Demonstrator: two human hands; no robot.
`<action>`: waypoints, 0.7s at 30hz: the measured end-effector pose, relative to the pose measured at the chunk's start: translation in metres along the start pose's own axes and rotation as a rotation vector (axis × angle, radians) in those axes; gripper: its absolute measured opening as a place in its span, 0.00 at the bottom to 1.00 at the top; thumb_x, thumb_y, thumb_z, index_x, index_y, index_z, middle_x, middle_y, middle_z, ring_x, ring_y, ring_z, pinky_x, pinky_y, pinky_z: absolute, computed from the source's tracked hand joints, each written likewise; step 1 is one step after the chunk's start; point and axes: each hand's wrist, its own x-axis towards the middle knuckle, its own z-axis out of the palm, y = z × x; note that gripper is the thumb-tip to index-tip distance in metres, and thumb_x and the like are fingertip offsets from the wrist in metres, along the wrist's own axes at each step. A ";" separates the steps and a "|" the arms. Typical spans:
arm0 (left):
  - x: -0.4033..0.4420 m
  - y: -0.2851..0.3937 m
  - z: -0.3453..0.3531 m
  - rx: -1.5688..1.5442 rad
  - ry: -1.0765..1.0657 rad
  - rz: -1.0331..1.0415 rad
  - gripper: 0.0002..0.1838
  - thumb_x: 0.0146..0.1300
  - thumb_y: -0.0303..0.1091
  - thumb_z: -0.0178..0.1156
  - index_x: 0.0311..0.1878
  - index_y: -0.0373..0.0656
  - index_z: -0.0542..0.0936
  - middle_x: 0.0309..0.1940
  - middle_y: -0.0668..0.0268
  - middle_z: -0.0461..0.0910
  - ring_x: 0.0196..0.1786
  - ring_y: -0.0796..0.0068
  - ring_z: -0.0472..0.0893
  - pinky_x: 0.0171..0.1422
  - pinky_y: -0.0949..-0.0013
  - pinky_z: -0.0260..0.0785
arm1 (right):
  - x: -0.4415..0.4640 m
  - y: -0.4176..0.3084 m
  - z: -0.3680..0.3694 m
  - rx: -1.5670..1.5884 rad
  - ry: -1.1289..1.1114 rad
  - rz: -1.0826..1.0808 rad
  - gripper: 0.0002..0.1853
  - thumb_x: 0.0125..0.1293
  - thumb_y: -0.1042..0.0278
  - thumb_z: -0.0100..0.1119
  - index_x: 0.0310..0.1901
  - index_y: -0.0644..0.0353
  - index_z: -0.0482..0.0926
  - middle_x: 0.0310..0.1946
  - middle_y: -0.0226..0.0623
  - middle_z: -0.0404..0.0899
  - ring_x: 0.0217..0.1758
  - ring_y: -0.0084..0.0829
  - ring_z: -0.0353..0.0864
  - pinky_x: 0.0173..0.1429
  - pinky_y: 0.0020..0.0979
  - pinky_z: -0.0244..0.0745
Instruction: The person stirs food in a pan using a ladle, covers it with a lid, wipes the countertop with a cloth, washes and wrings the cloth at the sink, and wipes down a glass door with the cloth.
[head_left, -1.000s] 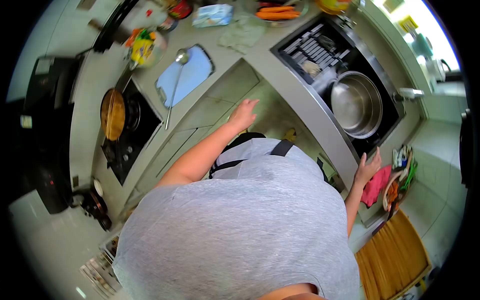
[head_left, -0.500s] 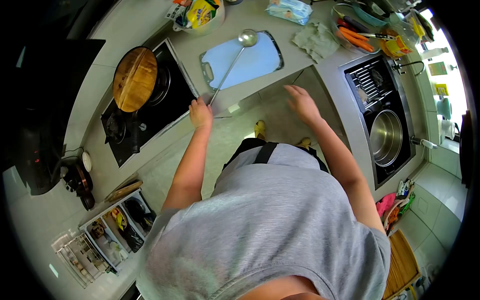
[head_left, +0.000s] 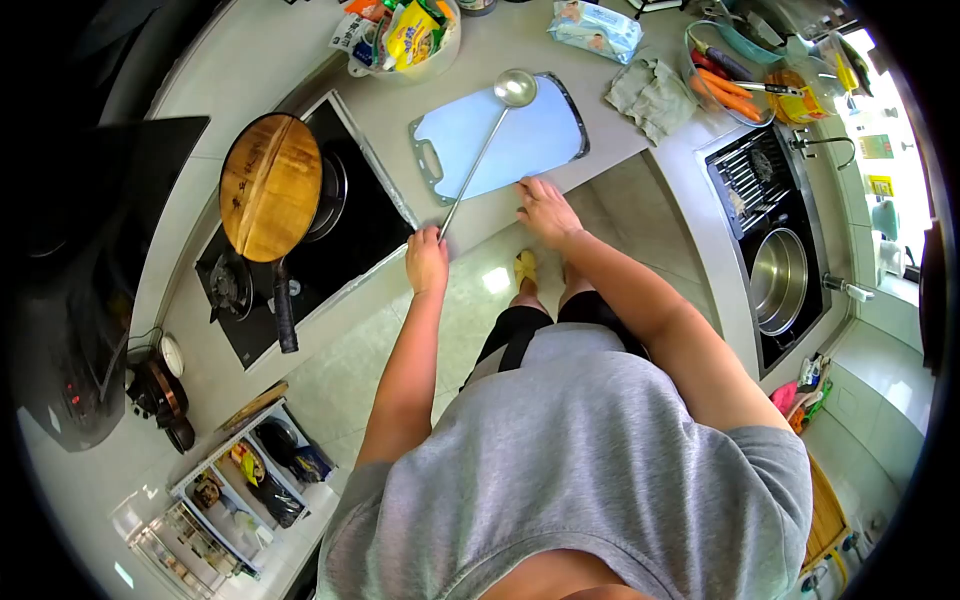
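Note:
A metal ladle [head_left: 478,163] lies slantwise across a light blue cutting board [head_left: 545,125], its bowl on the board's far part. Its long handle runs toward me past the board's near edge. My left hand [head_left: 428,262] is closed at the handle's end, by the counter edge beside the stove. With its fingers stretched out, my right hand [head_left: 548,212] is at the board's near edge. Whether the fingertips press on the board is hard to see.
Left, a wok with a wooden lid [head_left: 268,185] sits on the black stove [head_left: 365,200]. Behind are a basket of packets [head_left: 435,60], wet wipes [head_left: 597,30], a green cloth [head_left: 652,98] and a bowl of carrots [head_left: 725,95]. A steel pot [head_left: 778,282] stands in the sink at right.
My right hand has moved left from above the floor to the board's near edge. My left hand stays at the ladle's handle end. The whole view has shifted slightly.

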 end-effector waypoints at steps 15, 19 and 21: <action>0.025 0.010 0.000 0.120 0.023 -0.062 0.13 0.59 0.28 0.69 0.47 0.43 0.81 0.45 0.61 0.81 0.50 0.55 0.79 0.56 0.54 0.73 | 0.060 0.060 -0.043 0.049 -0.031 -0.155 0.23 0.69 0.67 0.55 0.66 0.51 0.76 0.64 0.30 0.71 0.73 0.35 0.65 0.86 0.41 0.45; 0.028 0.010 0.002 0.187 0.014 -0.043 0.14 0.59 0.29 0.69 0.48 0.45 0.81 0.45 0.63 0.82 0.50 0.56 0.79 0.54 0.55 0.73 | 0.070 0.082 -0.080 0.011 0.039 -0.120 0.27 0.65 0.74 0.55 0.66 0.52 0.76 0.64 0.32 0.73 0.70 0.39 0.70 0.79 0.42 0.60; 0.030 0.011 0.003 0.257 0.007 -0.099 0.14 0.59 0.30 0.70 0.48 0.46 0.81 0.44 0.64 0.82 0.50 0.58 0.79 0.54 0.54 0.73 | 0.081 0.130 -0.099 -0.003 0.251 -0.037 0.31 0.58 0.80 0.55 0.66 0.52 0.76 0.65 0.36 0.74 0.67 0.47 0.73 0.71 0.43 0.70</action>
